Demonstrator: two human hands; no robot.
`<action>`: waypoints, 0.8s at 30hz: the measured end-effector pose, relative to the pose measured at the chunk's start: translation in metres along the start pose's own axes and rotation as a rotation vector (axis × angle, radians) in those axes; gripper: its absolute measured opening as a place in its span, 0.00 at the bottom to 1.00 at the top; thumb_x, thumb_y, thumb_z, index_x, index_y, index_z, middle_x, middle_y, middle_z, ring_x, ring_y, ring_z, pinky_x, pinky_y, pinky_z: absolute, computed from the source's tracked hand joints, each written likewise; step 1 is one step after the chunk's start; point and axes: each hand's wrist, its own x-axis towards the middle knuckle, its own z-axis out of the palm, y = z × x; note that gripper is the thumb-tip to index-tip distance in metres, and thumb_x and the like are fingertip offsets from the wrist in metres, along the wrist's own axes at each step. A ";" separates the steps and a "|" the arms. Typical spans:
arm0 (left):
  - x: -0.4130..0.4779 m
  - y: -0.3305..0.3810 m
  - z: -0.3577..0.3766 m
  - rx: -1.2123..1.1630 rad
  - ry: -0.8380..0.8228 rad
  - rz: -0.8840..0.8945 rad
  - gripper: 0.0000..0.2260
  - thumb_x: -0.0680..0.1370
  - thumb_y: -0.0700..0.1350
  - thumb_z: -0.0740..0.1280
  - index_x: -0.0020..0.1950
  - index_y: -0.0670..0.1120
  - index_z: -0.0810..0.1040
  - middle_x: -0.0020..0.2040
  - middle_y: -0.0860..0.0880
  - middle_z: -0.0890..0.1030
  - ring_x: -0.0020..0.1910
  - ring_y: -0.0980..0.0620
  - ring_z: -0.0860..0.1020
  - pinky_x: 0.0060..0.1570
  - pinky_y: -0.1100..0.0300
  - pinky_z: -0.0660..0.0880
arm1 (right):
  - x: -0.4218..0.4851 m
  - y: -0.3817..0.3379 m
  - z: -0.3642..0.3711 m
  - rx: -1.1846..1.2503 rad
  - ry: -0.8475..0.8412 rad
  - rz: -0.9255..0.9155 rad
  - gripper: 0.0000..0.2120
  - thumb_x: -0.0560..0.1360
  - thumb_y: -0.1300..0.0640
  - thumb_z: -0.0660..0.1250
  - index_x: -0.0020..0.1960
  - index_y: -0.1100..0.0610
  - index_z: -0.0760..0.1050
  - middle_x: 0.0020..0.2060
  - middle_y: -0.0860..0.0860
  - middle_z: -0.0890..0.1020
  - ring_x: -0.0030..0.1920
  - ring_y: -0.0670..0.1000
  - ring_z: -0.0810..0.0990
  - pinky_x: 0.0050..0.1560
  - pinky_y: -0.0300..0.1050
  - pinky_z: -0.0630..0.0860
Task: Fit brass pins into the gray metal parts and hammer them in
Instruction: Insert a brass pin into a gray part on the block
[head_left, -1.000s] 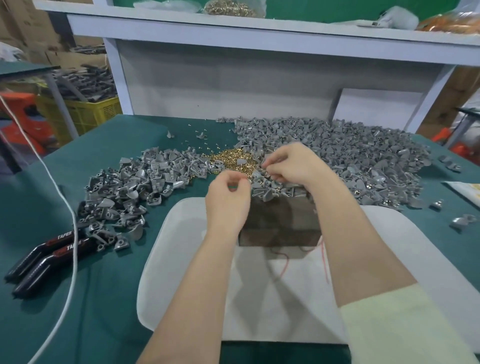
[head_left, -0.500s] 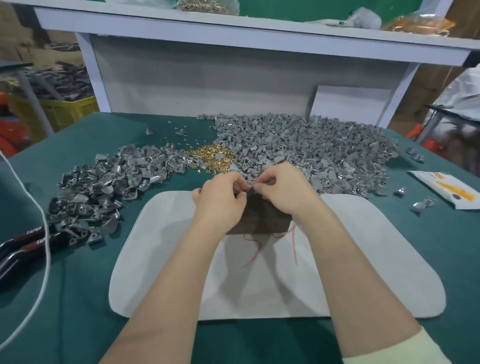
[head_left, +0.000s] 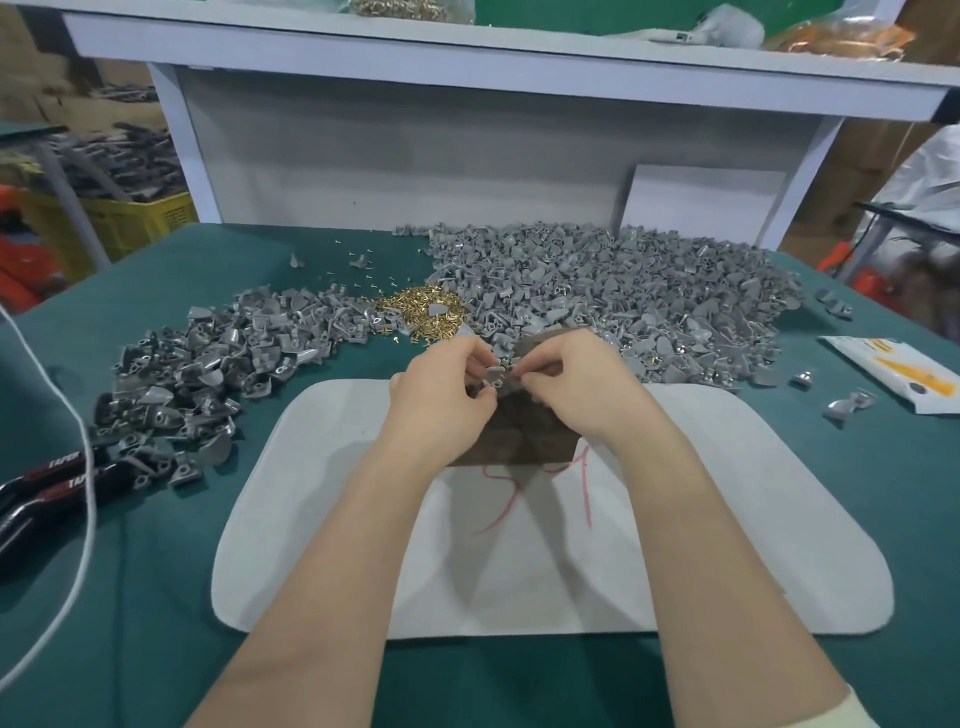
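Observation:
My left hand (head_left: 439, 400) and my right hand (head_left: 576, 384) meet above a dark metal block (head_left: 519, 436) on a white pad (head_left: 727, 519). Together they pinch one small gray metal part (head_left: 496, 376) between their fingertips. Whether a pin is in it is too small to tell. A heap of brass pins (head_left: 423, 309) lies just beyond my hands. A large pile of gray parts (head_left: 623, 291) spreads to the right of it. A darker pile of gray parts (head_left: 208, 374) lies to the left.
Black-handled pliers (head_left: 47, 483) and a white cord (head_left: 78, 441) lie at the left table edge. A white and orange packet (head_left: 898, 374) and a few loose parts (head_left: 847, 405) sit at the right. A white shelf frame (head_left: 467, 156) backs the green table.
My right hand came back from the big pile with a gray part. Both hands closed together over the block and now pinch the part between them.

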 end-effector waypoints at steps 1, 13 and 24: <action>0.000 0.000 -0.001 0.013 0.005 -0.016 0.08 0.74 0.42 0.69 0.48 0.54 0.73 0.44 0.57 0.77 0.51 0.52 0.78 0.59 0.49 0.72 | 0.000 0.002 0.000 0.021 0.022 0.003 0.10 0.74 0.63 0.64 0.47 0.52 0.83 0.30 0.42 0.77 0.40 0.50 0.78 0.43 0.41 0.72; 0.001 0.002 0.000 -0.016 0.089 0.023 0.03 0.75 0.46 0.69 0.45 0.54 0.77 0.44 0.57 0.74 0.45 0.55 0.74 0.52 0.57 0.72 | -0.001 -0.001 0.005 0.380 0.095 -0.021 0.16 0.74 0.67 0.66 0.36 0.47 0.78 0.32 0.47 0.81 0.39 0.50 0.82 0.52 0.57 0.79; 0.001 0.005 0.003 0.004 0.136 0.077 0.05 0.76 0.44 0.68 0.41 0.52 0.75 0.44 0.55 0.75 0.46 0.51 0.76 0.52 0.53 0.73 | -0.001 -0.006 0.010 0.423 0.095 -0.016 0.11 0.73 0.64 0.67 0.41 0.48 0.75 0.39 0.52 0.82 0.43 0.54 0.81 0.52 0.58 0.78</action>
